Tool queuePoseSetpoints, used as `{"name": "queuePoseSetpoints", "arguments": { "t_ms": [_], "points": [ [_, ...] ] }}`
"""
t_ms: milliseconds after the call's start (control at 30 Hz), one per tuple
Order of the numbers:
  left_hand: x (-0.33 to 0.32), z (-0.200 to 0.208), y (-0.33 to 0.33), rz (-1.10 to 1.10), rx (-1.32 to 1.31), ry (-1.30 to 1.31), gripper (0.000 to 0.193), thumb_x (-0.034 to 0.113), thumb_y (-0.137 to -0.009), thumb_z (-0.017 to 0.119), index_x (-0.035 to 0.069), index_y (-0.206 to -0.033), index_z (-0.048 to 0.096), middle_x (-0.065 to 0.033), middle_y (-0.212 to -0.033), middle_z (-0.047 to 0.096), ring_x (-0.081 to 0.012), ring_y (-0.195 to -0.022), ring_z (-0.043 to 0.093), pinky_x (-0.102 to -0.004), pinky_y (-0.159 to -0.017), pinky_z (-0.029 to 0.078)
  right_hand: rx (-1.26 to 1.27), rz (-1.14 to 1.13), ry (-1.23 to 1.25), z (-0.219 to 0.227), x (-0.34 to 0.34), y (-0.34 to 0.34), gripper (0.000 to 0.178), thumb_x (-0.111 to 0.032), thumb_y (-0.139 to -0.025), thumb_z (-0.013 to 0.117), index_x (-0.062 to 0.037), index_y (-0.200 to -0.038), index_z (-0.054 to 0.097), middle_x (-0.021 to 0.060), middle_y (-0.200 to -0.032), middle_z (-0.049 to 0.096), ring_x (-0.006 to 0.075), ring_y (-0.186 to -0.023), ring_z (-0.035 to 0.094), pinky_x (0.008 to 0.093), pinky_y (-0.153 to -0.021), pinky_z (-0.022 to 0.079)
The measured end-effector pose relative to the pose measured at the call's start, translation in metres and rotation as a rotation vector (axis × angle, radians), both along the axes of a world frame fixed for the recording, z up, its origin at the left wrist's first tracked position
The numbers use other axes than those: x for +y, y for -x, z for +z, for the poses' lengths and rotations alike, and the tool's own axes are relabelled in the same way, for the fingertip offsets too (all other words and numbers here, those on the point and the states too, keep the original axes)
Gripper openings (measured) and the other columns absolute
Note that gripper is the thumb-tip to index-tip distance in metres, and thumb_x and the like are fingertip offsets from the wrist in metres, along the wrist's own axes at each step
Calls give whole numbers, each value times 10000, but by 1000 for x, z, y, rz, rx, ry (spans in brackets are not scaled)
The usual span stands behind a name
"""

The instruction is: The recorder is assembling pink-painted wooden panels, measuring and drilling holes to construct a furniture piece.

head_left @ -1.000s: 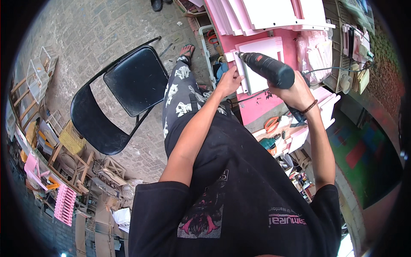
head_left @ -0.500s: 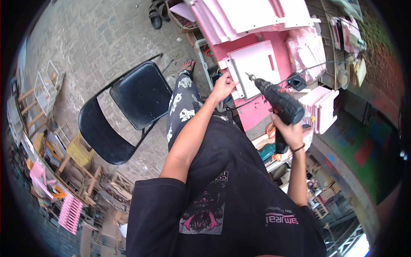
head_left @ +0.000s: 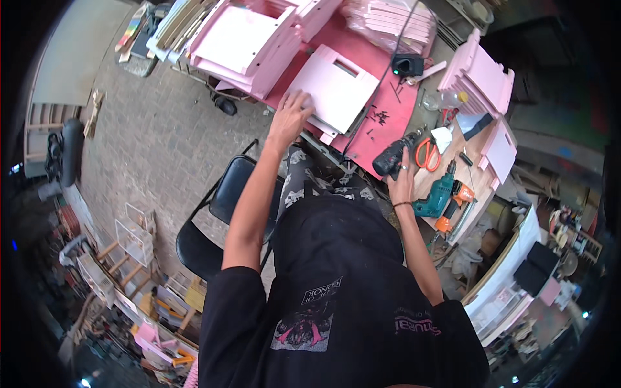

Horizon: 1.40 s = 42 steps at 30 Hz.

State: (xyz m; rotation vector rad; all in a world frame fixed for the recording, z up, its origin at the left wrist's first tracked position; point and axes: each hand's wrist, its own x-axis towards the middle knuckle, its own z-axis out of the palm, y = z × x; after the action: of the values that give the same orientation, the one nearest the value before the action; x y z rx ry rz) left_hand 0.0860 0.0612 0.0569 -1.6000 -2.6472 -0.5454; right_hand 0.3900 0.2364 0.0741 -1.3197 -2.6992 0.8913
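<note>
Pink panel lies flat on the red bench, left hand spread on its near edge. Right hand grips the black drill, nose aimed up-right, off to the panel's right.

The pale pink board is a flat, roughly square panel with a narrow rectangular slot cut near its far edge. It lies flat on the red surface, turned at a slant, on top of another pale panel whose edge shows beneath it. The dark power drill lies just beside the board's right corner, its nose toward the scattered dark screws.
</note>
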Motion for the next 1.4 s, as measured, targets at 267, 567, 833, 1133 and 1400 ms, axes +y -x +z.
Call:
{"name": "queuePoseSetpoints", "arguments": {
  "t_ms": [267,567,833,1133,1400],
  "points": [
    [11,-1,13,-389,73,338,245,53,-802,554,99,-1043,543,-67,-1299,486,-268,-1283,441,-369,-1014,435,-88,72,-418,2,-14,5,762,-80,-759,691,-87,-1431,329,189,-1226,496,377,-1096,499,472,-998,353],
    [20,2,30,-400,-52,323,416,172,-766,694,186,-1158,555,13,-1367,472,-176,-1224,495,-384,-999,427,87,617,-213,-21,-12,141,255,-281,-830,638,-82,-989,618,81,-936,610,294,-867,625,408,-754,505],
    [18,-3,38,-404,-93,275,443,128,-761,682,189,-1192,600,21,-1335,524,-191,-1221,486,-396,-1089,330,103,986,-368,-21,-3,152,193,-62,-723,623,-91,-913,611,11,-889,566,178,-902,571,304,-737,498],
    [22,-7,46,-502,-144,261,460,200,-760,707,189,-1200,574,24,-1349,489,-202,-1241,455,-414,-1127,281,-63,863,-325,-14,-12,155,141,-161,-801,593,-105,-930,604,12,-883,575,189,-856,593,339,-689,474],
    [24,-1,51,-495,-212,278,534,162,-749,712,192,-1258,555,-5,-1465,368,-235,-1355,331,-413,-1136,286,-102,996,-300,-26,-6,168,130,-220,-842,594,-92,-828,605,35,-806,596,206,-813,622,371,-650,523]
  ]
}}
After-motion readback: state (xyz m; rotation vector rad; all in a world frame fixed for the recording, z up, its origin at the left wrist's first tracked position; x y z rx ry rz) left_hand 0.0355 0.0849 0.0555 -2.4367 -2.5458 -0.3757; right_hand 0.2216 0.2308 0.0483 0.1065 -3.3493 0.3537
